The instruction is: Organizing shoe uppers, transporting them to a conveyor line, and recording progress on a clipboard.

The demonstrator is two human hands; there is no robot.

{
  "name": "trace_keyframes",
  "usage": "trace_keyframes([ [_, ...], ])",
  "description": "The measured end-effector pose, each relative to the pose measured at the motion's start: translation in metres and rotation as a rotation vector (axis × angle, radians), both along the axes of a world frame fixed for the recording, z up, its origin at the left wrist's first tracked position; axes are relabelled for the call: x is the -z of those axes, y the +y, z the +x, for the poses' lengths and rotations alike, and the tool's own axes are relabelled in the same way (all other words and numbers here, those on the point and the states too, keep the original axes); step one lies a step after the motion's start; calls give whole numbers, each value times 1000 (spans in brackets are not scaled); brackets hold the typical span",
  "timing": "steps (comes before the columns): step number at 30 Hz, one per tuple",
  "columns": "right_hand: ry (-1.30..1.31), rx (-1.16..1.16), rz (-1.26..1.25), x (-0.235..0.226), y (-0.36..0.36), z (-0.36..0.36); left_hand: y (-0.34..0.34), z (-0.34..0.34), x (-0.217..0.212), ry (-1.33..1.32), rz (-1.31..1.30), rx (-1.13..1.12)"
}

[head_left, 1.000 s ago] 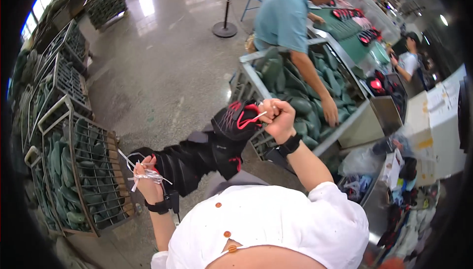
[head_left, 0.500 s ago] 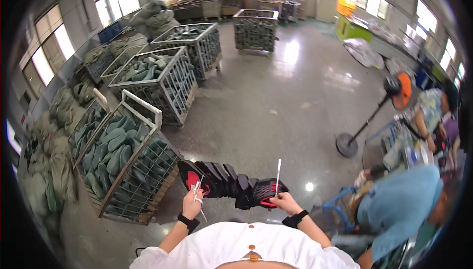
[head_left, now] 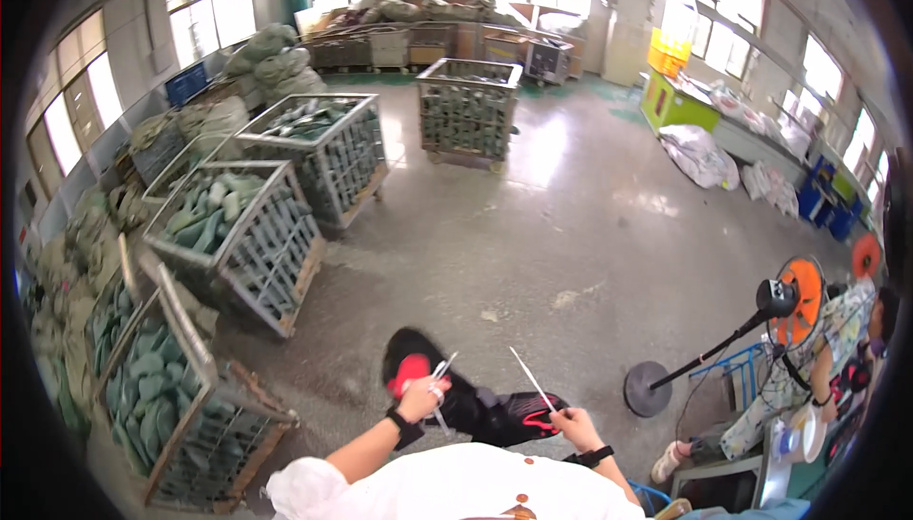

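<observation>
Both hands are busy: my left hand (head_left: pixel 421 398) is wrapped round pale strips (head_left: pixel 443 365) beside the red patch (head_left: pixel 410 369) at one end of the black shoes (head_left: pixel 463 408), and my right hand (head_left: pixel 574 427) pinches a single white strip (head_left: pixel 531 376) at the other end. The shoes hang between them in a row, close in front of my white shirt (head_left: pixel 447 478) and above the grey floor (head_left: pixel 456 235).

Gathering looks done, since the shoes are together and held up. What remains, as I judge it, is the strips, whose ends stick out free with no knot that I can make out, and the row itself, not yet set down anywhere. Whether a strip runs through every shoe I cannot tell; the row's left end is blurred and my fingers cover part of it.

On my left, the nearest cart (head_left: pixel 195 351) holds green foot shapes (head_left: pixel 152 398). Across on my right stands an orange fan (head_left: pixel 799 301), near a person in patterned clothes (head_left: pixel 751 421).
</observation>
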State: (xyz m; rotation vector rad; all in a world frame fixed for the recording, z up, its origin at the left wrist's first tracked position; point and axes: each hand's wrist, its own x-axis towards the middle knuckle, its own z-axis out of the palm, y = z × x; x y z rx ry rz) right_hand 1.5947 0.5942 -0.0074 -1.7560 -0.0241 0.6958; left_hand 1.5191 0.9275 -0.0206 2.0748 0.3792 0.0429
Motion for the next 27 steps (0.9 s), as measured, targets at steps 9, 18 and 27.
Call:
trace_keyframes([
  [9,-161,473,-97,49,-138,234,-105,383,3,-104,-553,223],
  [18,-427,248,-129,30,-201,544,-157,636,11,51,-833,69],
  [27,-282,214,-363,69,-301,827,-265,959,141,106,-528,29],
])
